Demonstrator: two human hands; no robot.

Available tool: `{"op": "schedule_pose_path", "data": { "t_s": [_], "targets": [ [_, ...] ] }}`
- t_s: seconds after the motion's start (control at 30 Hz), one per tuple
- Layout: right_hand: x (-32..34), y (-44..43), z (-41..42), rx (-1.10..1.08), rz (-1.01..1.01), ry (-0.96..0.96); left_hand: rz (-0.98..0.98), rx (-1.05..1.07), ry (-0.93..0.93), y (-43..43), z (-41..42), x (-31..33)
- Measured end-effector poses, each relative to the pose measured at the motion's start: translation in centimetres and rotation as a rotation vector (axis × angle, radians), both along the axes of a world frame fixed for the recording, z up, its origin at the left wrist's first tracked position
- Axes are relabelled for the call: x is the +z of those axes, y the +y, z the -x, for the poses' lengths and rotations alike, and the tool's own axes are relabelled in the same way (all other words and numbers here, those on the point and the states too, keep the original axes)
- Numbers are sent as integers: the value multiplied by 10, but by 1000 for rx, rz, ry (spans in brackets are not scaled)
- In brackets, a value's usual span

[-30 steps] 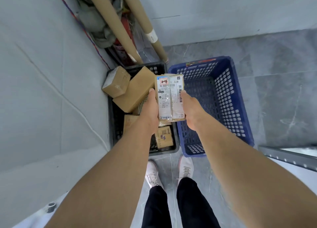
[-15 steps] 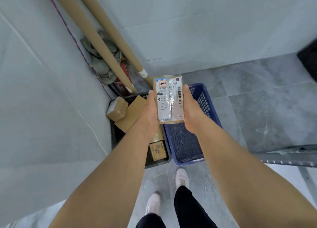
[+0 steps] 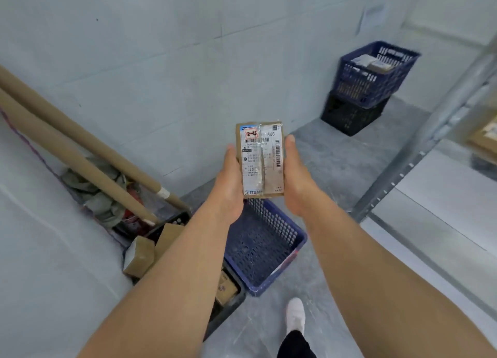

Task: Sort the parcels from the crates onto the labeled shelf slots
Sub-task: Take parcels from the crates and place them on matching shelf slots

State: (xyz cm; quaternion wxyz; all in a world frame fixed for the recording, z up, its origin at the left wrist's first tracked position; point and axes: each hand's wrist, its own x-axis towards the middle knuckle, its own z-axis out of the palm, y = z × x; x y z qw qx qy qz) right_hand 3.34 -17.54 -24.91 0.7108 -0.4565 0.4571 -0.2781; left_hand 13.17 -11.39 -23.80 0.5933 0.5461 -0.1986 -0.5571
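Gripping taped 2-4 parcel (image 3: pixel 260 160) edgewise between left hand (image 3: pixel 231 180) and right hand (image 3: pixel 294 174) above blue crate (image 3: pixel 265 247), fingers hidden behind; could slip on slick tape, or land in wrong slot if misread

- left hand (image 3: pixel 229 186) and right hand (image 3: pixel 296 180): fingers hidden behind the parcel (image 3: pixel 260 158).
- parcel's fine print: unreadable.
- black crate (image 3: pixel 176 221) below the parcel: mostly behind the left forearm (image 3: pixel 172 282).

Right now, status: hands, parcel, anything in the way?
Left hand and right hand grip the parcel, marked 2-4. Shelf at right, not yet reached. No obstacle seen between.
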Motion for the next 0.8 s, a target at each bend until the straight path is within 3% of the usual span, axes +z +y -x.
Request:
{"op": "schedule_pose_path", "data": {
  "t_s": [0.37, 0.8],
  "targets": [
    [64, 46, 168, -435, 169, -44, 197, -513, -34, -3, 151, 60],
    [102, 159, 372, -930, 256, 19, 283, -990, -12, 50, 363, 91]
  ]
}}
